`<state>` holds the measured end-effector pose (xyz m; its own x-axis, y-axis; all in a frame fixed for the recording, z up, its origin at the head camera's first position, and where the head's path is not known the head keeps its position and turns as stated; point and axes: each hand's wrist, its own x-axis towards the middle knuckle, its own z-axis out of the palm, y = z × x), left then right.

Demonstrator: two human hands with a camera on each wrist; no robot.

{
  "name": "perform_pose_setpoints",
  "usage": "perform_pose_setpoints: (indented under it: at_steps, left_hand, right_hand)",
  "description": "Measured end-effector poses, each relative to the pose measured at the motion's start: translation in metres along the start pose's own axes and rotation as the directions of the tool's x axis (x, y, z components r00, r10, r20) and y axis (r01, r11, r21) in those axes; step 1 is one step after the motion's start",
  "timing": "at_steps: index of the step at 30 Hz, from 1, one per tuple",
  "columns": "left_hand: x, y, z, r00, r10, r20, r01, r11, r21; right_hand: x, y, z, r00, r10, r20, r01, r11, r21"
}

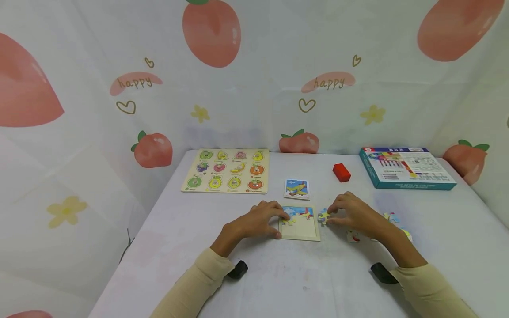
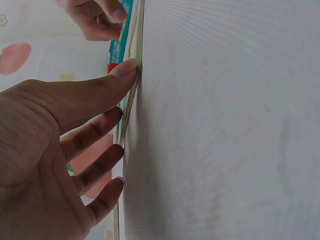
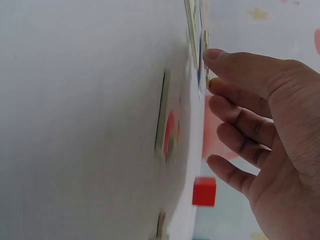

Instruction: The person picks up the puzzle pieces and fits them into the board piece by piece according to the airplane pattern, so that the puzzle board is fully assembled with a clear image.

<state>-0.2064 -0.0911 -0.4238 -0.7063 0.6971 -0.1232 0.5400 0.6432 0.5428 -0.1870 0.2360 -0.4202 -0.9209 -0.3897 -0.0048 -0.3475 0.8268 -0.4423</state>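
A square wooden puzzle tray (image 1: 300,240) lies on the table with sky-blue jigsaw pieces along its far side and a yellowish piece (image 1: 289,221) at its left. The left hand (image 1: 256,221) rests at the tray's left side, thumb on the near-left edge and index fingertip over the yellowish piece. In the left wrist view its other fingers are spread and slightly bent. Just right of the tray, the right hand (image 1: 354,214) pinches a blue-and-yellow jigsaw piece (image 1: 324,217) between thumb and index finger. The right wrist view shows this piece edge-on.
Beyond the tray lies a picture card with a plane (image 1: 296,189). A fruit puzzle board (image 1: 226,171) is at the back left, a red block (image 1: 342,172) and a teal box (image 1: 409,168) at the back right. Loose pieces (image 1: 353,236) lie beside and under the right forearm.
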Motion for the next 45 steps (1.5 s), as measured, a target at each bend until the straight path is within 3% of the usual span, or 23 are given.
perform_pose_setpoints:
  at_steps: [13,21,38,45]
  left_hand:
    - [0.000,0.000,-0.001,1.000,0.000,0.004,0.000,1.000,-0.004]
    - [0.001,0.000,-0.001,1.000,0.004,0.006,-0.004,1.000,0.004]
    - [0.001,0.003,-0.002,1.000,-0.006,0.012,0.006,1.000,0.010]
    - [0.001,0.001,-0.001,1.000,-0.009,0.011,0.009,1.000,0.012]
  right_hand:
    - [0.022,-0.028,0.016,0.991,-0.133,0.030,0.134,0.990,-0.042]
    - [0.030,-0.042,0.024,0.985,-0.170,0.030,0.171,0.985,-0.023]
    - [0.036,-0.047,0.028,0.984,-0.176,0.042,0.177,0.983,-0.039]
    - [0.038,-0.048,0.029,0.982,-0.169,0.081,0.173,0.984,-0.045]
